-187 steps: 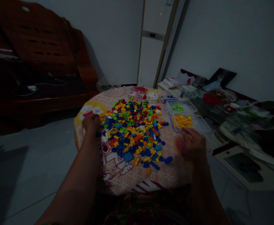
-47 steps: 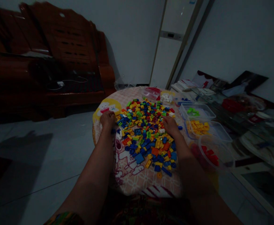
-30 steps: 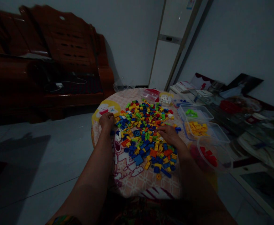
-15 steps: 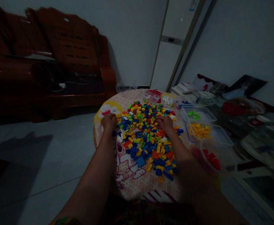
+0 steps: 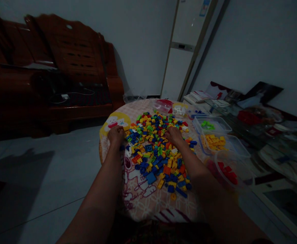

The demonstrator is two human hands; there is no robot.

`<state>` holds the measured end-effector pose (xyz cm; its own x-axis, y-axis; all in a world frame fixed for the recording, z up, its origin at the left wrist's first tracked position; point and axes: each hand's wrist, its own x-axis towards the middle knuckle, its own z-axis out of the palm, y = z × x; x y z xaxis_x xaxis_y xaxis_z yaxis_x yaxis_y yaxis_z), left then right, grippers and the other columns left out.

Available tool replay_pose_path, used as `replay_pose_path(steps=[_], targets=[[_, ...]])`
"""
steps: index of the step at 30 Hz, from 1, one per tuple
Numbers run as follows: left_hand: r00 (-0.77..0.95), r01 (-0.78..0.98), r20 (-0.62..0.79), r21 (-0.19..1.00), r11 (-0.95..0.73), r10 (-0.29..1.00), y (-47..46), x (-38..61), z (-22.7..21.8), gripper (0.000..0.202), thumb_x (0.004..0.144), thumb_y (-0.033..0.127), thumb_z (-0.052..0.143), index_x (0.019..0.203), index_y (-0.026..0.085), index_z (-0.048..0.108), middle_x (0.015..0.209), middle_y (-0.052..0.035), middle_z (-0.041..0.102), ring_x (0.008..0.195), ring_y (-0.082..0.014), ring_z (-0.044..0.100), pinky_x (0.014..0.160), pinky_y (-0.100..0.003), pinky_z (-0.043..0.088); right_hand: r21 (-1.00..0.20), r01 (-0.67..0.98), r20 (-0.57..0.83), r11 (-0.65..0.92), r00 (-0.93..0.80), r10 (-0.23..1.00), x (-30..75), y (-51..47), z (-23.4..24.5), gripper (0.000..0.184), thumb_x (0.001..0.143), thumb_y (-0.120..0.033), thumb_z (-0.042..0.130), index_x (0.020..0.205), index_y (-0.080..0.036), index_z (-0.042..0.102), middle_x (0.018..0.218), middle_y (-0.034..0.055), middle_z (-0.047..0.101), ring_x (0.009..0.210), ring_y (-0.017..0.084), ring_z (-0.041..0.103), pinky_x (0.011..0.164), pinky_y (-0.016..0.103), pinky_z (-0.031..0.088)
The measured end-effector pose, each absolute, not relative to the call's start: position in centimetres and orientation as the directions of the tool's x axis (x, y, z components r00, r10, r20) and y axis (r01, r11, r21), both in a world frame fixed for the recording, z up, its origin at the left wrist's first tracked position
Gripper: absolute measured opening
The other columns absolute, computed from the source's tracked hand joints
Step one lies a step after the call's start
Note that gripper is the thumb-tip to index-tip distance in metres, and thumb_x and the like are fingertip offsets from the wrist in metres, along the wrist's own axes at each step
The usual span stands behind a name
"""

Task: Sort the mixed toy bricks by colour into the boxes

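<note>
For this pile of plastic building bricks [image 5: 158, 163] on the cloth-covered table [image 5: 161, 205], I'd pinch one piece at a time, fingertips low so neighbours don't scatter. Heap's long axis runs roughly near-to-far; single bricks point every which way (the long blue brick [image 5: 181, 192] up front slants, near end rightward). Right hand [image 5: 174, 135]'s curled down into it, left hand [image 5: 116, 136]'s curled at its left edge; can't tell if either's gripping anything.

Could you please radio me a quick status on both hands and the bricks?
Left hand at left edge of toy bricks; right hand over them; grips unclear. Right forearm crosses their right side.
</note>
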<state>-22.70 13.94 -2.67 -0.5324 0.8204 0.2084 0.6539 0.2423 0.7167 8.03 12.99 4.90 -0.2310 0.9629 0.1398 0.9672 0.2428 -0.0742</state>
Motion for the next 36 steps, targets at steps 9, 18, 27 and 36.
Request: replay_pose_path(steps=[9,18,27,36], targets=[[-0.519,0.668,0.205,0.703,0.244,0.829,14.0,-22.8,-2.8,0.033,0.078,0.022,0.051,0.100,0.018,0.075,0.118,-0.0073,0.072,0.115,-0.0272,0.064,0.102,-0.036,0.048,-0.286,0.941,0.536,0.181,0.001,0.844,16.4,3.8,10.3,0.032,0.083,-0.022,0.051,0.105,-0.018,0.075,0.093,0.0087,0.077,0.086,0.025,0.071,0.080,0.034,0.052],[-0.524,0.662,0.223,0.713,0.229,0.822,14.0,-22.7,-3.0,0.034,0.074,0.021,0.053,0.099,0.018,0.075,0.111,-0.0070,0.074,0.105,-0.0267,0.066,0.097,-0.036,0.050,-0.127,0.989,0.511,-0.082,0.136,0.849,27.2,-4.2,9.0,0.034,0.082,-0.032,0.050,0.098,-0.021,0.077,0.092,0.0129,0.077,0.081,0.030,0.071,0.073,0.042,0.054],[-0.531,0.665,0.241,0.712,0.223,0.813,14.1,-22.9,-3.4,0.035,0.073,0.023,0.054,0.101,0.018,0.075,0.111,-0.0062,0.073,0.105,-0.0271,0.066,0.097,-0.036,0.050,-0.282,0.899,0.603,0.336,-0.106,0.790,20.1,-0.8,7.5,0.033,0.093,-0.030,0.049,0.112,-0.017,0.073,0.112,0.0143,0.073,0.106,0.027,0.066,0.096,0.044,0.051],[-0.528,0.666,0.223,0.708,0.236,0.820,14.1,-22.7,-2.8,0.036,0.075,0.021,0.052,0.102,0.016,0.076,0.116,-0.0091,0.073,0.111,-0.0284,0.065,0.099,-0.038,0.049,-0.159,0.976,0.261,0.150,-0.105,0.960,15.9,9.0,2.6,0.034,0.092,-0.015,0.050,0.113,-0.019,0.075,0.112,0.0111,0.073,0.110,0.024,0.062,0.097,0.036,0.046]])
